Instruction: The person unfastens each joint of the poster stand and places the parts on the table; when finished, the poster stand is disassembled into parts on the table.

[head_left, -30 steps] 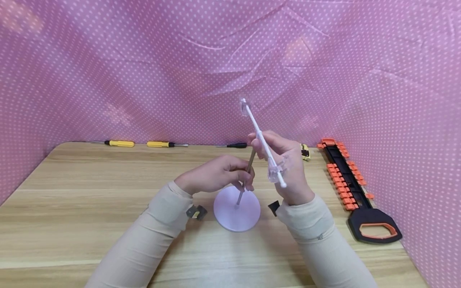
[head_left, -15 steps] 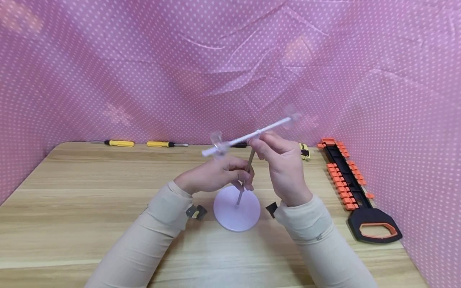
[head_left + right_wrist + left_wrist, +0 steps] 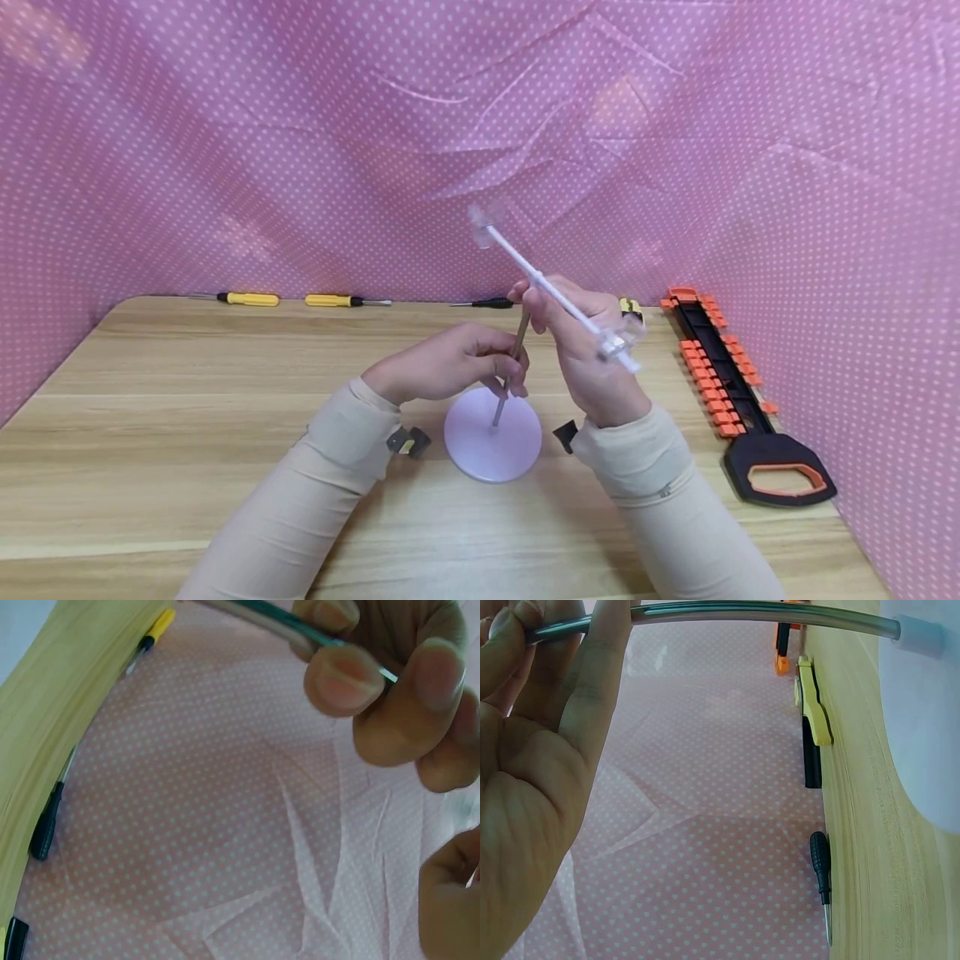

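Metal-and-white-plastic stand [image 3: 522, 327]: it is resting on the light wood-grain table [image 3: 187, 492], in the middle, between the person's forearms.
Base: a round, flat, pale lilac disc [image 3: 480, 457] is lying under the slim, shiny metal rod [image 3: 712, 610], which is rising from a short white collar [image 3: 920, 636].
Crossbar: a thin white bar [image 3: 567, 303] is slanting across the rod's top, one end pointing up toward the left, the other down toward the right; clear plastic clips [image 3: 613, 343] are sitting near its ends, looking blurred.
Left hand [image 3: 450, 362]: it is grasping the rod above the disc, fingers curling round it.
Right hand [image 3: 592, 367]: thumb and fingers are pinching the stand at its top; they are covering the joint, so whether rod or crossbar is being held there is hard to say.
Sleeves: beige cuffs [image 3: 352, 425] are covering both wrists.
Far edge: two yellow-handled screwdrivers [image 3: 252, 299] and a black-handled screwdriver [image 3: 492, 303] are lying there, with a yellow-and-black tool [image 3: 632, 311] beyond the right hand.
Right side: a black rack with orange clips [image 3: 723, 367] is lying lengthwise.
Backdrop: pink polka-dot cloth [image 3: 375, 167] is hanging behind.
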Tool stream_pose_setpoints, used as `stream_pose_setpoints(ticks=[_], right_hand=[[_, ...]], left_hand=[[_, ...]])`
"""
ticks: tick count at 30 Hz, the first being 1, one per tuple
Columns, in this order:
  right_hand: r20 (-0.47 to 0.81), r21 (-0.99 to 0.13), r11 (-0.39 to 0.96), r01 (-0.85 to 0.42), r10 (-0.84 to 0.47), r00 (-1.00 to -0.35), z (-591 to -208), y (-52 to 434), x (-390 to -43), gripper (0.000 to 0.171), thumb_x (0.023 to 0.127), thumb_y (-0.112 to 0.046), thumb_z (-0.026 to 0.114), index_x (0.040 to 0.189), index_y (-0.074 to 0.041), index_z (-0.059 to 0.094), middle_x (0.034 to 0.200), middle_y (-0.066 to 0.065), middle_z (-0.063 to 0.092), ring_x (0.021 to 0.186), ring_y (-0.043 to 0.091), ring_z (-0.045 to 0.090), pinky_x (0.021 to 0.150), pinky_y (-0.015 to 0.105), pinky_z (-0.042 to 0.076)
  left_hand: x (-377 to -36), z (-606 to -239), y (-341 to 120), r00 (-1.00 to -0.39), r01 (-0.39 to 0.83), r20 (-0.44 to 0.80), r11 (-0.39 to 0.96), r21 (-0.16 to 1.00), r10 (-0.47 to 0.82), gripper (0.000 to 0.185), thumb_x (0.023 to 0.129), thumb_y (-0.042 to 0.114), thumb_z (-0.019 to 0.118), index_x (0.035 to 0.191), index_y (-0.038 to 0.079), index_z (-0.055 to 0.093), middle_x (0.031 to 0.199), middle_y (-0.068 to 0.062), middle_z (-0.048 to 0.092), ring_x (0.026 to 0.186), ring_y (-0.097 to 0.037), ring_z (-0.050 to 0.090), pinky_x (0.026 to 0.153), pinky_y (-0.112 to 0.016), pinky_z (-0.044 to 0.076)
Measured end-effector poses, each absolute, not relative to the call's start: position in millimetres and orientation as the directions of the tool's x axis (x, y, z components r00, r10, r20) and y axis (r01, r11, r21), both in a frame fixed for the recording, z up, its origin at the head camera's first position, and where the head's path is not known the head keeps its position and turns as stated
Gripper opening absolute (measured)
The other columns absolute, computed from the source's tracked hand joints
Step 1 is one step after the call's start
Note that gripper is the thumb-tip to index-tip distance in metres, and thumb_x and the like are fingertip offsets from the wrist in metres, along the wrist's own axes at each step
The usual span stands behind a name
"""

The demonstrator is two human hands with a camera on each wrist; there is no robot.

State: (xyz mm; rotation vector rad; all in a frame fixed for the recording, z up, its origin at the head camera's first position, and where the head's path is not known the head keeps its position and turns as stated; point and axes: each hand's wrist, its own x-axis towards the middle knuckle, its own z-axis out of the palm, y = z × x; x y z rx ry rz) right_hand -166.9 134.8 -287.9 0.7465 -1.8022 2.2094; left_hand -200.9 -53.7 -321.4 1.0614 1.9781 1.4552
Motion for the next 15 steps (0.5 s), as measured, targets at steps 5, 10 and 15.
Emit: stream_pose_setpoints(ticks=[5,10,15], right_hand=[[0.482,-0.861,-0.255,-0.441,-0.129,-0.866,-287.0,134.3,-166.6,0.01,0.09,-0.028,0.085,0.099,-0.024,0.085,0.098,-0.005,0.078,0.087,0.011,0.063,0.076,0.021,0.049],[0.496,-0.864,-0.221,-0.453,-0.214,-0.842,-287.6,137.5,-167.9,0.021,0.091,-0.044,0.08,0.102,-0.026,0.084,0.096,-0.008,0.076,0.086,0.011,0.056,0.079,0.023,0.048],[0.475,-0.873,-0.212,-0.44,-0.162,-0.865,-287.6,134.1,-166.3,0.008,0.096,-0.028,0.079,0.097,-0.026,0.086,0.092,-0.007,0.076,0.086,0.012,0.055,0.08,0.023,0.047]], left_hand=[[-201.0,-321.2,-53.2,-0.597,0.302,0.09,0.119,0.946,0.797,0.02,0.11,0.007,0.052,0.105,-0.005,0.068,0.1,-0.014,0.074,0.095,-0.023,0.075,0.086,-0.04,0.067],[-200.9,-321.7,-54.2,-0.585,0.31,0.096,0.112,0.944,0.805,0.016,0.109,0.008,0.054,0.104,-0.001,0.066,0.1,-0.016,0.074,0.097,-0.025,0.074,0.088,-0.04,0.066],[-201.1,-321.5,-54.3,-0.574,0.32,0.105,0.104,0.942,0.812,0.017,0.109,0.004,0.053,0.105,-0.004,0.066,0.099,-0.017,0.074,0.096,-0.025,0.073,0.088,-0.039,0.066]])
